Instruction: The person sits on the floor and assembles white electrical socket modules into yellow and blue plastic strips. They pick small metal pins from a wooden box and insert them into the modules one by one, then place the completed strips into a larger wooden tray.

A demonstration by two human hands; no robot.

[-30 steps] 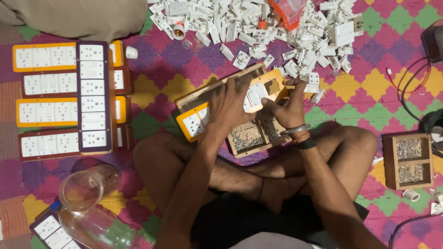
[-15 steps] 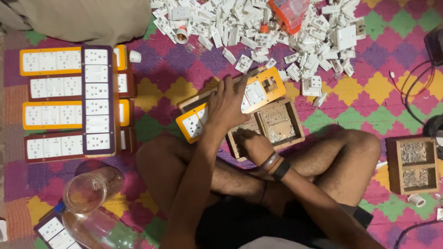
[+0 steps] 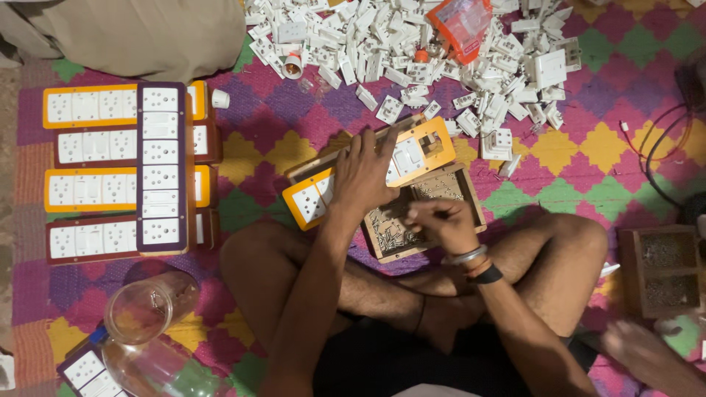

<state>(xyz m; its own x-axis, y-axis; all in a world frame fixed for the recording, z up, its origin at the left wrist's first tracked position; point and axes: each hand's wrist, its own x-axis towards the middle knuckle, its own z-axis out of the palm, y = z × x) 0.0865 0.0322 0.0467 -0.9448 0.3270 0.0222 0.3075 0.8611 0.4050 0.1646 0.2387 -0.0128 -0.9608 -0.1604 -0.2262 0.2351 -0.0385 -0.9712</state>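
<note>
While the person sits cross-legged on a patterned mat [image 3: 265, 143], the head view shows the left hand [image 3: 365, 175] lying flat, fingers spread, on an orange switch board [image 3: 412, 158] that rests tilted on the mat just in front of the shins. The board runs from about eight o'clock to two o'clock under that palm, its white sockets showing on either side of the hand. Just at five o'clock of the left hand, the right hand [image 3: 441, 220] hovers with fingers pinched together over a wooden tray [image 3: 456, 187] of small metal bits; whether it grips anything cannot be told. The tray touches the board's lower edge. The two hands are near each other but apart.

At twelve o'clock from the board lies a heap of white switch parts [image 3: 412, 44] with an orange plastic bag [image 3: 462, 23] on top. At nine o'clock, well apart, finished boards [image 3: 121, 173] are stacked in rows. At seven o'clock stands a clear jar [image 3: 143, 309]. At three o'clock sits a second wooden box [image 3: 664, 270], and another person's hand [image 3: 647, 353] shows at four o'clock.
</note>
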